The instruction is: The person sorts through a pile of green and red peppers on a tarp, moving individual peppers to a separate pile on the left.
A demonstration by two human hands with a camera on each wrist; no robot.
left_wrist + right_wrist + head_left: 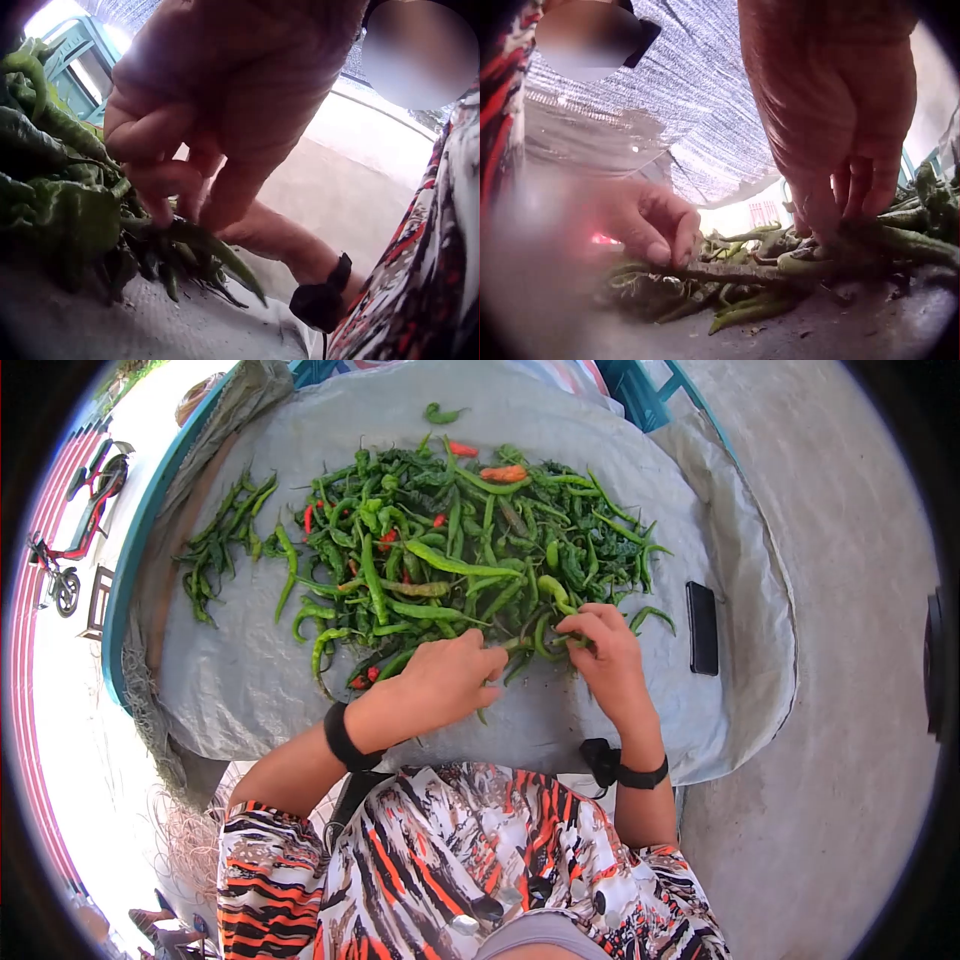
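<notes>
A heap of green chili peppers (460, 560), with a few red ones among them, lies on a grey sheet (240, 690). At the heap's near edge my left hand (440, 675) pinches a green chili pepper (221, 251) between thumb and fingers; its tip points down past them in the left wrist view. My right hand (607, 660) is a short way to the right, fingers curled downward. In the right wrist view its fingertips (821, 229) pinch a green chili at the front of the heap, partly hidden by the hand. Both wrists wear black straps.
A smaller bunch of chilies (225, 535) lies left of the heap, and one single chili (440, 414) behind it. A black phone (703, 628) rests on the sheet at the right. A teal frame (130, 590) edges the sheet. A red bicycle (85, 530) stands beyond at the left.
</notes>
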